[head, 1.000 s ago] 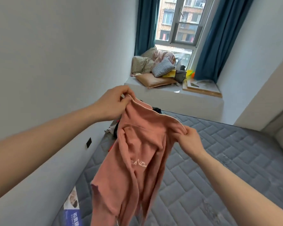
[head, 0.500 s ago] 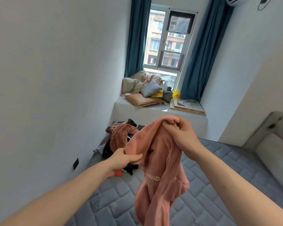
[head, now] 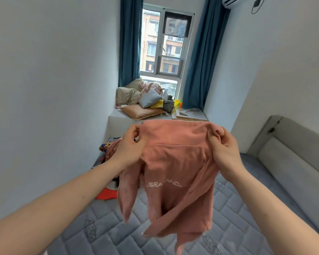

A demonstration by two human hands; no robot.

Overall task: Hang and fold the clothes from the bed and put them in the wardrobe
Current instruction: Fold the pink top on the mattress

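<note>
two hands [head: 131,144] [head: 224,146], pink top [head: 173,162] hanging lengthwise, collar uppermost

Both forearms bare, no sleeves, no rings or watch visible.

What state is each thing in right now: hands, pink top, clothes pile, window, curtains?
Left hand: grips the top's left shoulder.
Right hand: grips the top's right shoulder.
Pink top: held up, spread between the hands, hanging above the mattress, unfolded.
Clothes pile: heaped on the mattress by the wall, unsorted.
Window: whether shut, cannot tell.
Curtains: drawn open.
</note>
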